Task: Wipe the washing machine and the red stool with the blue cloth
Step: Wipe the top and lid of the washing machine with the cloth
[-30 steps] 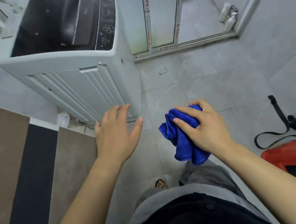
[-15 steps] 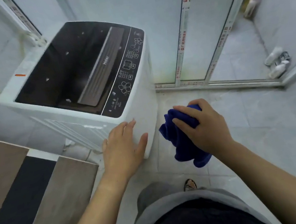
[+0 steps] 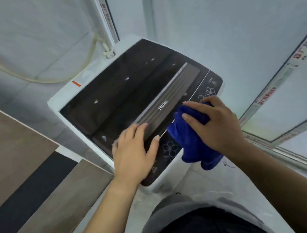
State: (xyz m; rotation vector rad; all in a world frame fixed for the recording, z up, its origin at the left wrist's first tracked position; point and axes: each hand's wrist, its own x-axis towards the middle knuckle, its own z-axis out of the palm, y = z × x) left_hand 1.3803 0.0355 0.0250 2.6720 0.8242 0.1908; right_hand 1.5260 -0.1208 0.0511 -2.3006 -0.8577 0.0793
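Washing machine [image 3: 127, 104] is standing before us against the wall | our right hand [image 3: 212, 125] is clamping the bunched blue cloth [image 3: 190, 142] onto its control panel | our left hand [image 3: 134, 153] is resting flat, fingers spread, on the dark lid | we are judging wiping as just starting; next we are needing sweeping strokes across the lid.

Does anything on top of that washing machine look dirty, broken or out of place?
Nothing looks broken. The washing machine's dark lid carries several small pale specks, the picture too blurred to tell whether they are droplets or dirt. The right hand presses the blue cloth on the control strip; the left hand lies flat beside it.
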